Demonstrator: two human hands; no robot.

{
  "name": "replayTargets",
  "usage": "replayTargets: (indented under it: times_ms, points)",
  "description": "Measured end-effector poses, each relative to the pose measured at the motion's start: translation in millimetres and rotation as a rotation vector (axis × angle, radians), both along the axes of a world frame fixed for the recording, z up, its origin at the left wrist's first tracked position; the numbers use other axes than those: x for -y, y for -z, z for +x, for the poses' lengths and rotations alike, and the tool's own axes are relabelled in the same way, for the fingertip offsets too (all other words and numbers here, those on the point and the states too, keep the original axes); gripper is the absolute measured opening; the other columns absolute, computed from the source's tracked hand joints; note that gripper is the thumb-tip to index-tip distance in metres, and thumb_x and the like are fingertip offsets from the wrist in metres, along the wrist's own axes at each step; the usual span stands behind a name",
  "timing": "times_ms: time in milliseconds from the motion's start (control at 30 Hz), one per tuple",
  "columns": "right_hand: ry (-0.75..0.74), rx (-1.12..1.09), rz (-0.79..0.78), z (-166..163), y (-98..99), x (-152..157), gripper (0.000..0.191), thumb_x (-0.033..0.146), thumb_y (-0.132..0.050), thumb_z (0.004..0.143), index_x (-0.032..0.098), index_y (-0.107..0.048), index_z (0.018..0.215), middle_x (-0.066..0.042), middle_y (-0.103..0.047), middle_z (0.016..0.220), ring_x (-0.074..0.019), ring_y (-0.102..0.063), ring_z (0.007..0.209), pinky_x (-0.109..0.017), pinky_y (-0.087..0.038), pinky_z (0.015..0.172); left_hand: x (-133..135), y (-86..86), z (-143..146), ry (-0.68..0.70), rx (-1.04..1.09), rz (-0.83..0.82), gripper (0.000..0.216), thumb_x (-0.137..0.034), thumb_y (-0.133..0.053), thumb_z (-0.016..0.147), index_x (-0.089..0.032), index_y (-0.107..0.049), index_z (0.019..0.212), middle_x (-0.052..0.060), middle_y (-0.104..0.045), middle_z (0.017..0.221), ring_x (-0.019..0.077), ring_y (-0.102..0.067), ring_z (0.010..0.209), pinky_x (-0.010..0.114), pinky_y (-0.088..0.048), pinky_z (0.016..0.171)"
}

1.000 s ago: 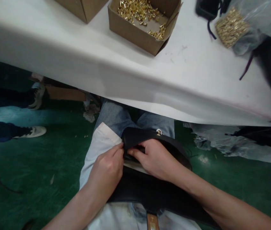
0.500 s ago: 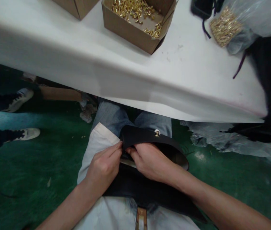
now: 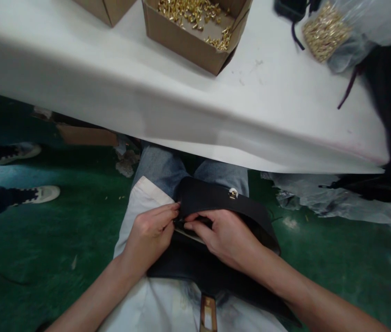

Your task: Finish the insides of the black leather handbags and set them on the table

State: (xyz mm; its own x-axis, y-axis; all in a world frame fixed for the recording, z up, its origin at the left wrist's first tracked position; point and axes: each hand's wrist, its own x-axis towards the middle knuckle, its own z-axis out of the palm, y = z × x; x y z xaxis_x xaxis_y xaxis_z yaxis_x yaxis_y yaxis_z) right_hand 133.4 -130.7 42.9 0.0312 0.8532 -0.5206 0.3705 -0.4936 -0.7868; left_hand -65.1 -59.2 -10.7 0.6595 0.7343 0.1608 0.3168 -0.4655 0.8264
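Note:
A black handbag [image 3: 223,272] lies open across my lap, with a small gold clasp [image 3: 233,193] on its far side. At the bag's left end, my left hand [image 3: 152,230] is closed in a pinch on its edge. My right hand [image 3: 221,233] reaches into the opening from the right, thumb and fingers pressed together close to that same end. What the right fingertips hold, if anything, is hidden in the dark interior. Below the bag, a metal-framed piece [image 3: 208,313] shows against the white cloth on my lap.
Ahead stands a white-covered table [image 3: 261,106]. A cardboard box [image 3: 181,44] of small gold fittings [image 3: 195,11] sits on it, with a bag of gold pieces [image 3: 325,34] to the right. Clear plastic [image 3: 320,200] lies under the table's right side. Another person's shoe [image 3: 45,193] is at left.
The bag's far side and clasp have shifted slightly right. My right hand has moved slightly right and its thumb and finger show more. The other person's farther foot has moved left.

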Motion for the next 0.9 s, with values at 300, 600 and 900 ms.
replayTargets:
  times_ms: [300,600,900]
  points:
    - [0.031,0.052,0.045,-2,-1.2,-2,0.017,0.013,-0.077,0.100,0.023,-0.087,0.108,-0.004,-0.089,0.112,-0.0247,-0.082,0.103,-0.034,-0.056,0.101,-3,2.4,-2,0.070,-0.012,0.054,0.031,0.000,-0.056,0.097,-0.012,-0.083,0.104,0.012,-0.088,0.114,0.0207,-0.087,0.102,0.026,-0.069,0.100]
    - [-0.044,0.136,0.155,1,0.4,1,0.019,0.014,-0.066,0.104,0.021,-0.082,0.099,-0.005,-0.085,0.100,-0.0210,-0.076,0.090,-0.030,-0.053,0.088,-10,-3.9,3,0.157,-0.002,0.093,0.031,-0.001,-0.053,0.099,-0.013,-0.082,0.104,0.012,-0.088,0.115,0.0201,-0.087,0.101,0.024,-0.069,0.098]
    - [-0.160,0.331,0.123,-3,2.8,-7,0.014,0.016,-0.056,0.102,0.018,-0.070,0.103,-0.013,-0.076,0.101,-0.0254,-0.068,0.094,-0.034,-0.050,0.090,-18,-5.3,4,0.229,-0.080,0.075,0.035,-0.004,-0.051,0.099,-0.017,-0.082,0.108,0.010,-0.088,0.114,0.0222,-0.088,0.100,0.030,-0.072,0.095]
